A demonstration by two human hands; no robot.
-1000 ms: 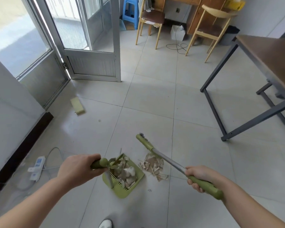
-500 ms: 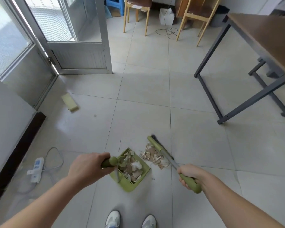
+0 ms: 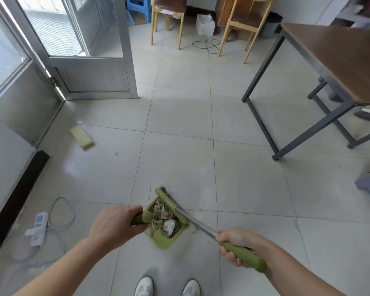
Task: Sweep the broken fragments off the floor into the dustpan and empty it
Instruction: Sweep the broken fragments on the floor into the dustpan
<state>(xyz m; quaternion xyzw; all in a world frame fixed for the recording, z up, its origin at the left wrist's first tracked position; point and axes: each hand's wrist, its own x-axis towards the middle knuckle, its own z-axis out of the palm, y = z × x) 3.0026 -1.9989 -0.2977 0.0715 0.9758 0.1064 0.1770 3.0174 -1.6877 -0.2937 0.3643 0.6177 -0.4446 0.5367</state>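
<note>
Change: pale broken fragments (image 3: 165, 215), just now beside green plastic dustpan (image 3: 163, 242), now inside it; green metal-shafted broom (image 3: 201, 224) at its mouth; left hand (image 3: 113, 225) grips dustpan handle, right hand (image 3: 235, 242) grips broom; emptying likely next

The broom (image 3: 169, 201) has swept the floor fragments (image 3: 165, 218) into the dustpan (image 3: 165, 242).

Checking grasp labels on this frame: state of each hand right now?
Left hand: closed around the handle of the green plastic dustpan.
Right hand: closed around the green grip of the metal-shafted broom.
</note>
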